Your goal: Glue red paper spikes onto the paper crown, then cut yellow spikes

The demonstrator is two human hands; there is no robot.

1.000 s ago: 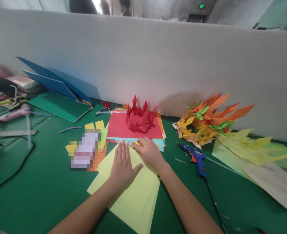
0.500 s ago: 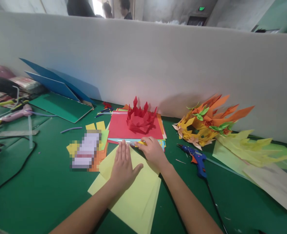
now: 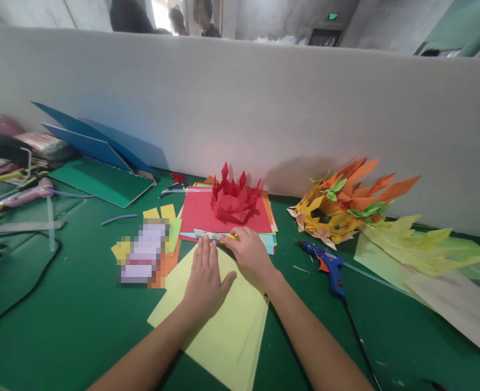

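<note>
My left hand [image 3: 205,277] lies flat, fingers together and thumb out, on a folded sheet of pale yellow paper [image 3: 223,336]. In my right hand [image 3: 250,251] is a yellow-handled utility knife [image 3: 207,234], its blade end pointing left just past my left fingertips. The knife lies along the paper's far edge; whether the blade touches the paper I cannot tell. Just beyond, a red paper crown-like flower [image 3: 235,203] sits on a red sheet [image 3: 195,209] atop a stack of coloured paper.
On the right are a blue glue gun [image 3: 329,266], orange and yellow paper flowers [image 3: 346,206] and pale paper sheets [image 3: 460,304]. A blurred phone [image 3: 146,252] lies left, with a pink glue gun [image 3: 34,193] and green board [image 3: 105,179] farther off. A white partition [image 3: 240,103] closes the back.
The knife has slid slightly left along the paper's far edge, with my right hand following. My left hand stays pressed on the paper.
</note>
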